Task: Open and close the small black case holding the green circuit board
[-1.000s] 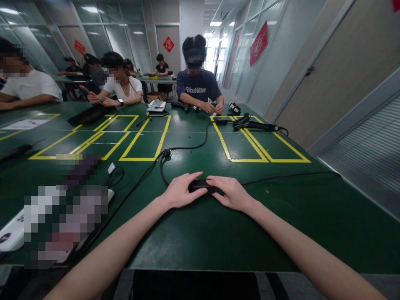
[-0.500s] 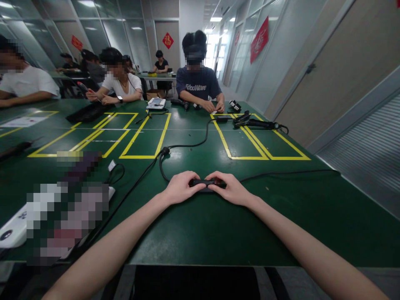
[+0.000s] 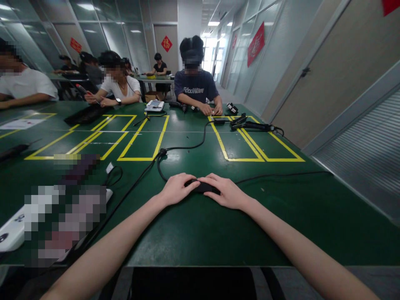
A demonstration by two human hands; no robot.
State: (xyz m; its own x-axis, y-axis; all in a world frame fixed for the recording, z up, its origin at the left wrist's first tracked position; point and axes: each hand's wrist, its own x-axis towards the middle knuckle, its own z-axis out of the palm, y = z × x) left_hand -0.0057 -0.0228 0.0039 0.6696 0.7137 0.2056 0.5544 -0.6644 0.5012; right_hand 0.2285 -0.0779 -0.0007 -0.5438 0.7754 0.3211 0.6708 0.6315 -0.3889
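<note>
Left hand (image 3: 178, 189) grips the black device (image 3: 204, 187) at frame centre. Right hand (image 3: 230, 193) holds its right end — thumb and fingers spread wider than before.

Shows a bare left hand (image 3: 178, 190) and right hand (image 3: 227, 191), slender-fingered and ungloved. Narrows at bare wrists (image 3: 160, 199), then widens gradually along smooth, uncovered forearms (image 3: 115, 246), plain right down to the frame's bottom edge.
</note>
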